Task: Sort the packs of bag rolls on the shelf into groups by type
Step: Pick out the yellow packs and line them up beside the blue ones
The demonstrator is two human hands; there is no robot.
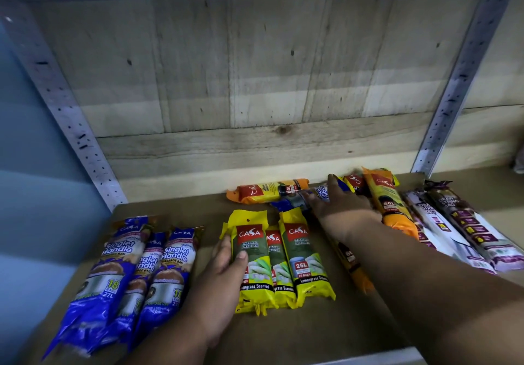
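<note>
Three blue Singlet Handle packs (pixel 124 274) lie side by side at the shelf's front left. Three yellow Casa 25L packs (pixel 283 259) lie in the middle. My left hand (pixel 224 276) grips the leftmost yellow pack (pixel 251 262), thumb on its front. My right hand (pixel 337 208) reaches to the back and lies over a blue Singlet Handle pack (pixel 300 198), fingers curled on it. Orange 60L packs lie at the back (pixel 266 191) and to the right (pixel 390 197); another orange pack (pixel 350 262) is partly hidden under my right forearm. Two purple-and-white drawstring packs (pixel 453 228) lie far right.
The brown shelf board (pixel 175 211) has a bare strip at the back left. A wooden plank wall (pixel 255 81) closes the rear. Perforated metal uprights stand at left (pixel 65 115) and right (pixel 459 92). The shelf's front edge (pixel 368 357) runs along the bottom.
</note>
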